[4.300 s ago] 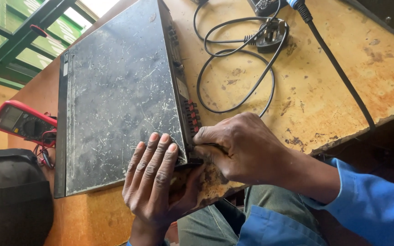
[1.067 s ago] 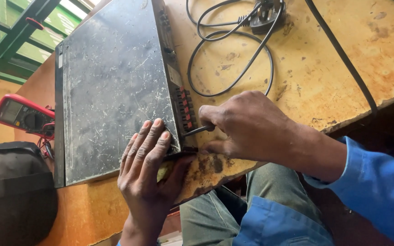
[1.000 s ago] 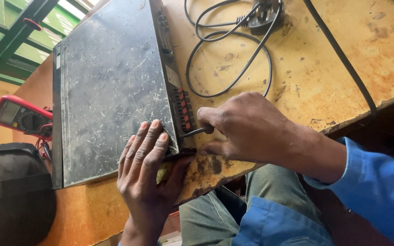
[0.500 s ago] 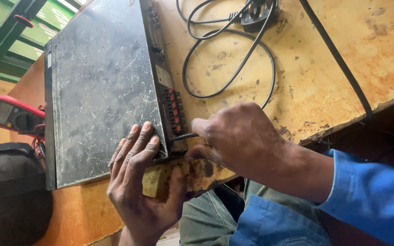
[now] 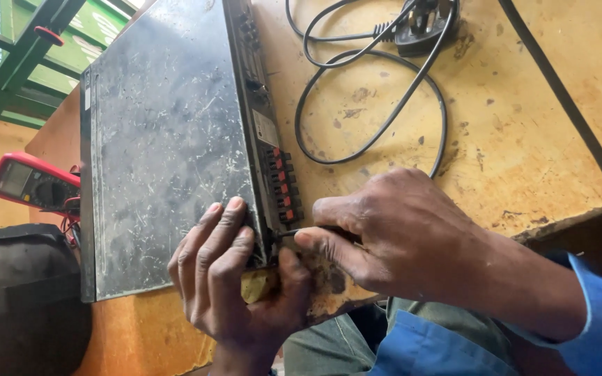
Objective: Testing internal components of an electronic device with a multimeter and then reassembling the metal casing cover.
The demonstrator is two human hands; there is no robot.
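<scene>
Screw removal at amplifier [image 5: 168,146] rear, six o'clock corner: my right hand [image 5: 398,237] pinches screwdriver [image 5: 301,232]; left hand [image 5: 235,278] clamps casing. Next turn probably needs steady axial pressure.

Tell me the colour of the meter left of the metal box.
Red casing, dark face: the meter, in the head view.

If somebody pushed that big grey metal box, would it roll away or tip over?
Probably neither. The grey metal box is flat and wide and lies on its broad side on the wooden table, so it would likely slide. Its metal case suggests it is stiff and fairly heavy. The left hand grips its near corner, which may stop it shifting.
</scene>
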